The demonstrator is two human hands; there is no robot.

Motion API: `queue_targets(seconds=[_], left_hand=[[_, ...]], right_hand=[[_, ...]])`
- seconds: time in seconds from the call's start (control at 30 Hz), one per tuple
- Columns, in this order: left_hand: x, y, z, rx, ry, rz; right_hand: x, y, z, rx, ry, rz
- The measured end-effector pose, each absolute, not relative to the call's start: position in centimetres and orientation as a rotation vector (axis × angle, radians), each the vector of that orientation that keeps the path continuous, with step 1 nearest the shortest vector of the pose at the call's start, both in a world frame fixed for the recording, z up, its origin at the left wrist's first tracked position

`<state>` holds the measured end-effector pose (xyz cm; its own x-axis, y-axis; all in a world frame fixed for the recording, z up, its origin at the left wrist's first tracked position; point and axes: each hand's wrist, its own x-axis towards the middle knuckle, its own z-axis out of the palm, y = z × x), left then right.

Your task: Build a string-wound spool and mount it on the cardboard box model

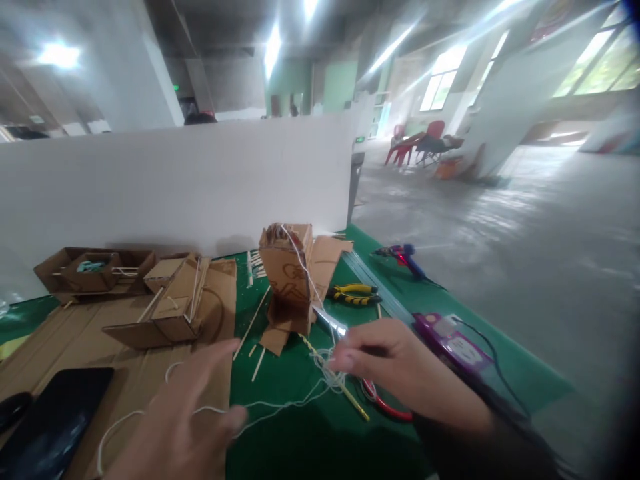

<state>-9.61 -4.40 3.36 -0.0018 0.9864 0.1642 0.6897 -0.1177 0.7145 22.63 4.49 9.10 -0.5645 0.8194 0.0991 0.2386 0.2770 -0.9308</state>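
Observation:
My right hand (400, 373) is closed, thumb and fingertips pinched together at a tangle of thin white string (327, 375). My left hand (183, 417) is open, with thumb and index finger spread apart; it is slightly blurred. String runs from the tangle past the left thumb and loops over the cardboard at the left. Another strand climbs to a small upright cardboard box (287, 280) with an open front. Beneath the tangle lies a thin yellow rod (354, 400). Red-handled pliers or scissors (393, 408) are partly hidden under my right hand.
Yellow-black pliers (355, 293), a glue gun (404, 257), clear glue sticks (373, 283) and a purple power strip (453, 343) lie right on the green table. Left are cardboard structures (173, 300) and a black phone (55, 420). A white partition (175, 190) stands behind.

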Motion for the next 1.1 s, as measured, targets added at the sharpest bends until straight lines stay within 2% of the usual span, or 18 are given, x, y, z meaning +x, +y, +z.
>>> queue_targets(seconds=[0.1, 0.23, 0.3, 0.47, 0.57, 0.63, 0.77, 0.97, 1.1], left_hand=[[-2.8, -1.5, 4.5, 1.993, 1.417, 0.708], [1.9, 1.8, 4.2, 2.004, 0.955, 0.795], [2.3, 2.8, 3.7, 1.891, 0.835, 0.783], [0.1, 2.8, 2.8, 1.525, 1.006, 0.802], [-1.4, 1.9, 2.5, 1.484, 1.069, 0.832], [-2.3, 1.1, 2.6, 1.486, 1.094, 0.806], [-4.1, -0.9, 3.9, 1.695, 1.247, 0.549], [-6.6, -2.4, 5.7, 2.056, 1.215, 0.197], [-8.5, -2.6, 5.5, 2.202, 1.536, 0.11]], right_hand=[[20.7, 4.3, 9.2, -0.887, -1.972, 1.397], [19.4, 4.2, 9.3, -0.66, -1.899, 1.632], [19.7, 4.4, 9.1, -0.618, -1.896, 1.636], [21.5, 5.0, 7.4, -0.968, -1.945, 1.211], [22.2, 5.0, 5.6, -1.339, -2.097, 1.013], [22.3, 4.9, 4.3, -1.437, -2.184, 0.912], [22.3, 5.0, 2.5, -1.524, -2.151, 0.844], [21.9, 5.8, 0.9, -1.643, -2.08, 0.692], [21.7, 6.2, 0.1, -1.712, -2.127, 0.567]])
